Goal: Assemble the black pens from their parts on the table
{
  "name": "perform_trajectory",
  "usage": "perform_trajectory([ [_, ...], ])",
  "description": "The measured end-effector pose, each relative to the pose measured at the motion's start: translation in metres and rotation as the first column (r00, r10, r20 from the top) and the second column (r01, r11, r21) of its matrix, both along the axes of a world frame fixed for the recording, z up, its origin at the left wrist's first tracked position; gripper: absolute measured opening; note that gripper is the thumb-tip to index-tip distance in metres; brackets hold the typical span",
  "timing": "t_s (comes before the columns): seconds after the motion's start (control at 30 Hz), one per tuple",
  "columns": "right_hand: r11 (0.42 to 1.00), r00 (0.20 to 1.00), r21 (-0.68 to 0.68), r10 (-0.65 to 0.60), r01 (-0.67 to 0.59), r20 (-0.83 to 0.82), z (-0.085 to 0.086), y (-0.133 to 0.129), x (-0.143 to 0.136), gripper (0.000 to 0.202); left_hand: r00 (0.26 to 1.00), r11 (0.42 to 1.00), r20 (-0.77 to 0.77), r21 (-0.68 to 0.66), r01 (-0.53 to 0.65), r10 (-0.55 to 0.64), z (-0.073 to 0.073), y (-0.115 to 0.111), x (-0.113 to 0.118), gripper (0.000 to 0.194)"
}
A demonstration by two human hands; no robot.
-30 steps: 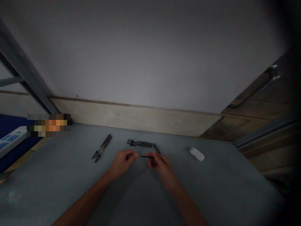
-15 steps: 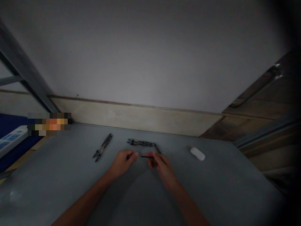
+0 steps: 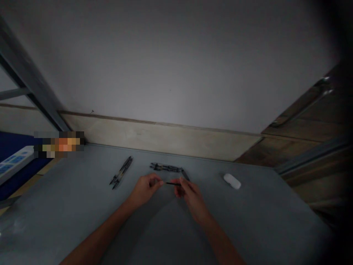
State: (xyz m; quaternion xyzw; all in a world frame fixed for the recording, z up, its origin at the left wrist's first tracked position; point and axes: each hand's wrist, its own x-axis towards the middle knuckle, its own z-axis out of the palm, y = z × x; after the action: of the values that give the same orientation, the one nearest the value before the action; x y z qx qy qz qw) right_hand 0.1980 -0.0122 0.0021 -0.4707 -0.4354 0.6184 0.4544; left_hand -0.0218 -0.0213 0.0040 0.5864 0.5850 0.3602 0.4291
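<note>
My right hand [image 3: 190,195] is closed on a slim black pen [image 3: 173,183], which lies level and points left, its back part hidden by the fingers. At its left end my left hand [image 3: 146,189] is closed in a pinch; thumb and forefinger meet at the pen's thin tip, and any small piece between them is too small to make out. Just beyond the hands lies a row of black pens [image 3: 165,168] on the grey table. One more dark pen [image 3: 185,174] slants down from the row's right end, partly behind my right hand.
Left of the hands, a slanting group of dark pens [image 3: 121,173] rests on the grey table [image 3: 82,206]. A white rounded case [image 3: 232,181] lies to the right. A white power strip [image 3: 16,162] is at the far left, and a wall [image 3: 165,140] runs along the back edge.
My left thumb and forefinger have shifted slightly right at the pen's tip. My right hand keeps its hold, and the things on the table stay as they were.
</note>
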Motion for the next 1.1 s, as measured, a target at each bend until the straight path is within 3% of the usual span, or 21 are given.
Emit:
perform_trajectory([
  [0.13, 1.000, 1.000, -0.006, 0.003, -0.003, -0.011, -0.0013, 0.0012, -0.0005, 0.067, 0.999, 1.000, -0.031, -0.027, -0.015, 0.014, -0.0023, 0.0002, -0.0010, 0.026],
  [0.3, 1.000, 1.000, -0.016, -0.002, 0.002, -0.026, -0.0013, 0.0003, -0.0009, 0.067, 0.997, 0.997, -0.077, 0.066, 0.027, -0.022, -0.0018, -0.0014, -0.0017, 0.039],
  [0.47, 1.000, 1.000, -0.015, -0.001, 0.001, -0.020, 0.0009, -0.0005, -0.0003, 0.065, 0.999, 0.999, -0.015, 0.015, 0.030, -0.030, -0.0005, -0.0028, -0.0008, 0.022],
  [0.73, 1.000, 0.999, -0.019, 0.008, -0.009, -0.034, 0.0011, -0.0013, -0.0018, 0.065, 0.998, 0.998, -0.055, 0.058, 0.034, -0.031, 0.0002, -0.0007, -0.0007, 0.045],
  [0.93, 1.000, 0.999, 0.002, -0.012, 0.012, -0.042, 0.0015, -0.0006, -0.0009, 0.064, 1.000, 1.000, -0.020, -0.005, 0.016, -0.016, 0.0014, -0.0030, 0.0000, 0.026],
  [1.1, 1.000, 0.999, -0.014, -0.027, 0.027, -0.022, 0.0033, -0.0006, -0.0007, 0.067, 0.999, 0.997, -0.034, 0.072, 0.006, -0.003, 0.0031, -0.0039, 0.0005, 0.035],
])
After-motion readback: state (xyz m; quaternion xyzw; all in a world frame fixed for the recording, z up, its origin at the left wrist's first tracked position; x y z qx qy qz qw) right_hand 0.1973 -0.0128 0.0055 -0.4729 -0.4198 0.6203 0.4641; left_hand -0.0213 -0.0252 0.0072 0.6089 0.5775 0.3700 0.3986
